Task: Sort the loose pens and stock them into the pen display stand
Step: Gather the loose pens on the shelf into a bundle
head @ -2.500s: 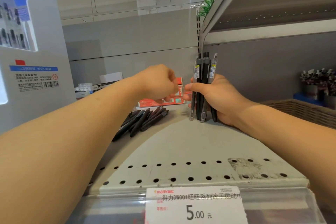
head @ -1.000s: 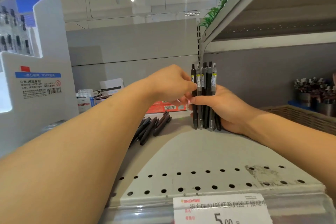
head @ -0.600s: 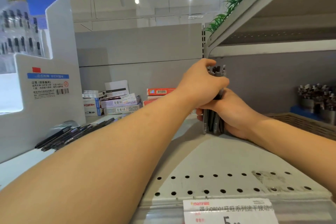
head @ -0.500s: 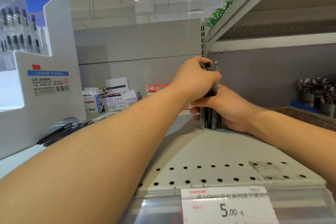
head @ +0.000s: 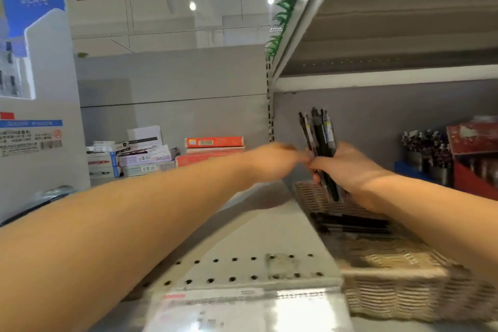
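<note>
- Step in hand: gathering. The right hand [head: 347, 167] grips a bundle of pens [head: 319, 143], fingers curled round the middle of the barrels, holding it nearly upright and clear of the shelf [head: 258, 245], above the near-left corner of a wicker basket [head: 390, 277].
- The left hand [head: 277, 160] reaches across and meets the right hand at the bundle's left side. Motion blur hides its fingers, so whether they pinch a pen or only touch the bundle cannot be told.
- Appearance of the bundle: slim dark barrels, some with pale labels near the upper end, tops uneven and slightly fanned, lower tips projecting below the fist.
- More dark pens [head: 353, 224] lie flat inside the basket, below the raised bundle.
- The pen display stand [head: 40, 105], white with a blue header, stands at far left, well apart from both hands.
- Judgement on the next move: the bundle probably needs squaring so the ends align, then a carry leftward to the stand. A firm grasp matters, since a fanned bundle could shed a pen.
</note>
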Available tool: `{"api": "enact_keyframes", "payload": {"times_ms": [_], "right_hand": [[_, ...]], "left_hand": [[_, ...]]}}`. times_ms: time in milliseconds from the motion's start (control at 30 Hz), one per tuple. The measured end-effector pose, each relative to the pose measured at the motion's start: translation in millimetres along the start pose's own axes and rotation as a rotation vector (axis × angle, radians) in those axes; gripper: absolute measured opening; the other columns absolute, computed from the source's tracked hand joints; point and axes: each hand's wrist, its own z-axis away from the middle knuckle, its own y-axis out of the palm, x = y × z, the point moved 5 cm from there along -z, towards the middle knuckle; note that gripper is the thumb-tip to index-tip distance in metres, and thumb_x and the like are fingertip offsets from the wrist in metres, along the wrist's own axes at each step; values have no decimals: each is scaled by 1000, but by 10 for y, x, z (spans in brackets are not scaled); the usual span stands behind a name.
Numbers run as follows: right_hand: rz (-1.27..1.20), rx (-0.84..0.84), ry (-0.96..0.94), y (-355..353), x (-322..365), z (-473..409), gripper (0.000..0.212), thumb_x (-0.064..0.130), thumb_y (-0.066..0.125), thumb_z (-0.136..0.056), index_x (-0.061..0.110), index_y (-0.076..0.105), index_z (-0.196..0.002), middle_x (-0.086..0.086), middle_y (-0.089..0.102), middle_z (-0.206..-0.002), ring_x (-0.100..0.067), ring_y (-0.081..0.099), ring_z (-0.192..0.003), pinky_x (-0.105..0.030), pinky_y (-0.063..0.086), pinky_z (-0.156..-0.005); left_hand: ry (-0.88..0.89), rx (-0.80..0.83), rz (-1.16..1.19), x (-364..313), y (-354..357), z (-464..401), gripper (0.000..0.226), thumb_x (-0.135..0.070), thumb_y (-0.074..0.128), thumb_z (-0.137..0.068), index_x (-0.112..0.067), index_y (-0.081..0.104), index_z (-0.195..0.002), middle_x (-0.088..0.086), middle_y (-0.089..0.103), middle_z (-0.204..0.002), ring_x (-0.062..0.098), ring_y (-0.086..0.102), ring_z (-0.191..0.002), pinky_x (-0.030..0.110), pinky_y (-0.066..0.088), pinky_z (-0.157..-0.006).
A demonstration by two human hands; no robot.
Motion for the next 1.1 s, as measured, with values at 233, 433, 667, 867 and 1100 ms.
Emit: {"api": "enact_keyframes", "payload": {"times_ms": [233,433,667,867,1100], "right_hand": [[320,207,150,-549,-576,57,8,15,68,-88,11,65,-81,-4,66,-58,-20,61,-55,-36,50,-64],[379,530,254,-776,-862,20,9,9,67,-91,16,63,-95,-1,65,-65,-11,62,-58,-29,54,-60],[613,686,228,-883,-1175,-120,17,7,65,-93,22,58,-91,10,65,-53,0,62,-51,-22,52,-55],[924,773,94,-815,-1172,-228,19,11,70,-88,26,61,-95,7,74,-86,-7,69,-78,-24,56,-74],[1119,968,10,-558,-1241,-254,40,18,69,-89,22,58,-127,-5,66,-119,-21,61,-107,-28,46,-81]], "left_hand": [[-58,308,-701,-184,582,-318,54,-52,43,-101,-15,56,-137,11,56,-141,28,52,-126,27,36,-89],[-71,329,-1012,-1,887,-501,38,-41,52,-97,-18,64,-124,9,65,-122,28,61,-111,32,44,-84],[-80,275,-996,148,833,-607,27,-28,59,-92,-14,66,-114,10,67,-115,24,62,-96,33,49,-78],[-77,323,-858,154,818,-633,39,-35,70,-88,-14,65,-120,6,67,-113,21,62,-101,29,47,-86],[-141,337,-719,223,794,-658,25,-35,73,-86,-14,71,-100,1,74,-95,14,71,-91,31,53,-92]]}}
